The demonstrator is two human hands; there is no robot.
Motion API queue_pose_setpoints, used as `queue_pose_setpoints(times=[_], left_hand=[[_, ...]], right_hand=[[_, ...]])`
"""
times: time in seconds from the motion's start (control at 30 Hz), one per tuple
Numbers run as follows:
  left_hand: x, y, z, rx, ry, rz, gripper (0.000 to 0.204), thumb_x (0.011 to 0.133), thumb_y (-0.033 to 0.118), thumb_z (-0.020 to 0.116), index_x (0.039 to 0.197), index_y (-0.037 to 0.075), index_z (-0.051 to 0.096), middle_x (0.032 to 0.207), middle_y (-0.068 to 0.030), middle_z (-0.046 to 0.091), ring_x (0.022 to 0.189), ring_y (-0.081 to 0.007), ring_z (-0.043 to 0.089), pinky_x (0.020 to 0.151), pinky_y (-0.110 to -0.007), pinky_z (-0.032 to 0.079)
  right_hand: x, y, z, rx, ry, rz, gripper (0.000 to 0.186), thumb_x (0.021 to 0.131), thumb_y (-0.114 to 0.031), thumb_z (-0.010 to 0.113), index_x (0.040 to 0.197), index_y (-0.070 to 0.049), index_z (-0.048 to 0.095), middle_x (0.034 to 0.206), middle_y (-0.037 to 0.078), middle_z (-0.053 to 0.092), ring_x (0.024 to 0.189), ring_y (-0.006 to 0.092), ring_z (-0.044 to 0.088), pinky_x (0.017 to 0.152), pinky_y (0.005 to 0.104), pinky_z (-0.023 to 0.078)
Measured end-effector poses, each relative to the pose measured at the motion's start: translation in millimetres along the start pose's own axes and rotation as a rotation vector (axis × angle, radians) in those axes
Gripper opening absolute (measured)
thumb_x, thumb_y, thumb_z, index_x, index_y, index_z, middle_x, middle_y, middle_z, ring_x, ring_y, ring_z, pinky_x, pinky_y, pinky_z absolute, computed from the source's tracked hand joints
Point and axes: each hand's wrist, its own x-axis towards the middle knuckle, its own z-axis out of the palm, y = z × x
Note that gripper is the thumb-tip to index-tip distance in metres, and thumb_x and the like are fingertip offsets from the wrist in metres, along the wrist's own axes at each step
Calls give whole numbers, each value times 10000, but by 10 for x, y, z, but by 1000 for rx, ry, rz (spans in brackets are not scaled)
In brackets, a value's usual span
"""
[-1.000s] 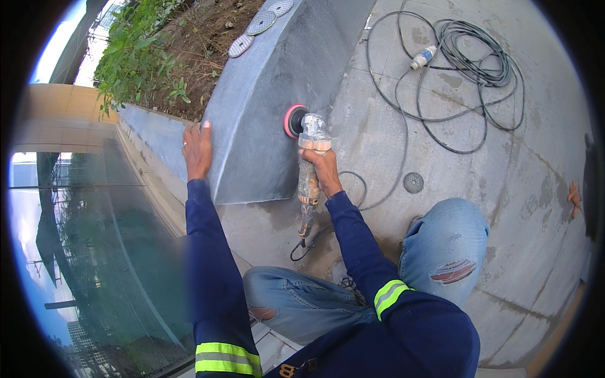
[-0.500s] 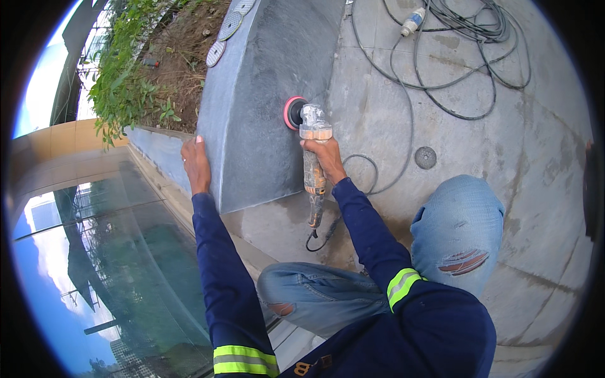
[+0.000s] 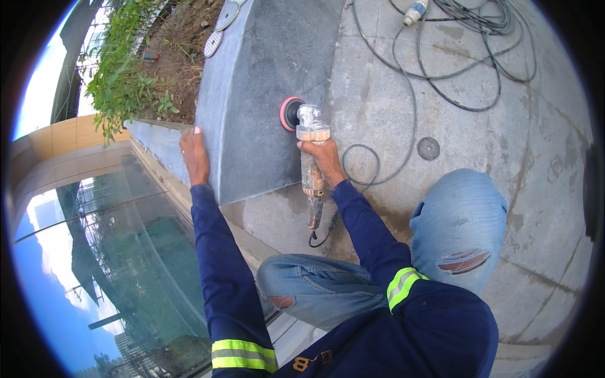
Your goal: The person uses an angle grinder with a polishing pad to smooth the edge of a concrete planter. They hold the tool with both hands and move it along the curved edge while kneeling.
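Right hand (image 3: 322, 157) grips angle grinder (image 3: 310, 165) (pad against stone slab (image 3: 265, 88)); left hand (image 3: 194, 157) flat on slab's edge

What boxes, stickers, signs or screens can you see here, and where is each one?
No boxes, signs or screens show anywhere.
Emblem: small orange mark on the person's dark blue shirt, bottom middle of the picture.
Grinder: dusty orange body in the right hand, too grimy to tell if it carries a sticker.
Left hand: flat on the edge of the grey stone slab, which has no markings.
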Motion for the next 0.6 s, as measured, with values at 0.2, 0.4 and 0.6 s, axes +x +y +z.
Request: queue_pose_setpoints(times=[0.2, 0.4, 0.6], left_hand=[[-14, -39, -43, 16, 5, 12, 683, 1086, 536, 444, 1459, -27, 543, 1545, -276, 430, 1457, -419, 380, 1231, -475, 260], [-28, -85, -4, 21, 3, 12, 700, 1087, 546, 429, 1466, -33, 535, 1563, -274, 417, 1469, -428, 370, 1235, -485, 259], [37, -86, 9, 91, 5, 24, 716, 1092, 561, 409, 1473, -33, 532, 1588, -281, 391, 1488, -440, 350, 1236, -496, 268]], right_hand=[[-98, -86, 209, -65, -68, -41, 472, 808, -189, 822, 1214, 1, 672, 1055, 77, 719, 909, 178, 682, 811, 338, 548], [-66, -290, 482, -44, -97, -170, 490, 796, -201, 834, 1212, -4, 669, 1087, 76, 715, 961, 182, 680, 848, 337, 545], [315, -211, 65, -31, 8, -94, 389, 813, -172, 807, 1154, -23, 693, 990, 61, 716, 833, 172, 675, 731, 341, 549]])
